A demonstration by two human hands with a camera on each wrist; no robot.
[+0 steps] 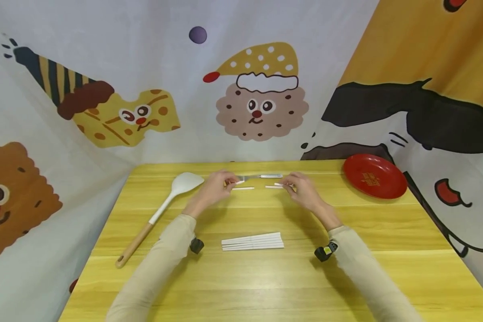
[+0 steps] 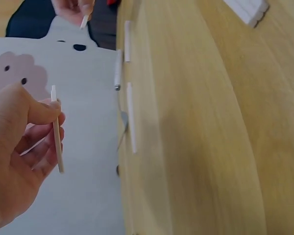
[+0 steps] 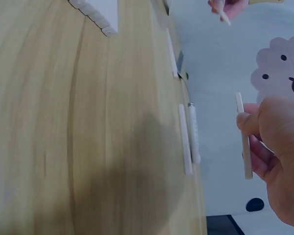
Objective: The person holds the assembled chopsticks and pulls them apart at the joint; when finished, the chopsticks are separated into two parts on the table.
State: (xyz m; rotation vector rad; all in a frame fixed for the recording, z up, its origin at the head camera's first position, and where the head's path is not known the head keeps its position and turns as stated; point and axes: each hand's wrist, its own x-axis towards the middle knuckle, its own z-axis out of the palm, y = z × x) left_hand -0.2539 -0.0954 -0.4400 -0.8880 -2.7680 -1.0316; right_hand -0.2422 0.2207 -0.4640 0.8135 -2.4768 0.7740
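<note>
Pinching lightly is, I judge, enough in the left wrist view: my left hand [image 2: 14,166] grips a slim white stick [image 2: 58,147] between thumb and fingers, both its ends free. In the right wrist view my right hand [image 3: 284,156] grips a matching white stick [image 3: 246,152] the same way; I would keep both steady and avoid nudging the two loose white sticks [image 3: 184,139] or the white-handled fork [image 3: 194,134]. In the head view, those loose sticks lie in a row with a gap, the fork just behind. Nearer me, a fanned set of longer white sticks [image 1: 252,241] rests on the wood-grain table [image 1: 261,290], a wooden-handled spatula [image 1: 161,210] left, a red plate [image 1: 391,185] far right, cartoon-printed cloth [image 1: 145,31] behind.
</note>
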